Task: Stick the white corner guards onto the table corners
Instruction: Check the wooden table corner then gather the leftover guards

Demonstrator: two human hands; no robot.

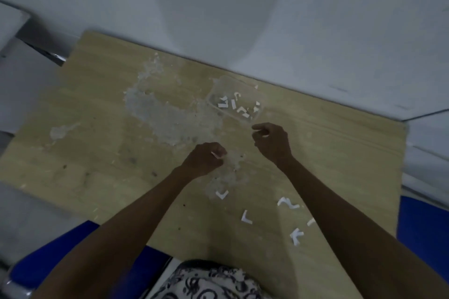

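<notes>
Head view, table: the pale wooden table (102, 114) fills the middle of the picture, its top scarred by a big grey patch of worn surface (167, 119).
Head view, left hand: the left hand (205, 159) hangs over the middle of the table, fingers curled in and pinching a small white piece (216, 155), probably a corner guard or its backing strip; I judge it is held up this way so the adhesive can be bared.
Head view, right hand: the right hand (271, 139) sits just in front of the clear plastic tray (220, 88), fingers curled together round a white sliver (264, 135), as if peeling or fetching a piece.
Head view, supply: the tray holds several white corner guards (239, 107), kept near the back edge within reach.
Head view, loose pieces: 4 or 5 more white L-shaped pieces (222, 194) lie on the near right part of the table, likely set aside.
Head view, corners: the far-left corner (85, 33) and right corner (403, 126) look bare, so no guard seems stuck yet.
Hard to tell: the picture is dim and smeared; what exactly each hand pinches is uncertain, and the near corners are cut off or hidden by the arms.
</notes>
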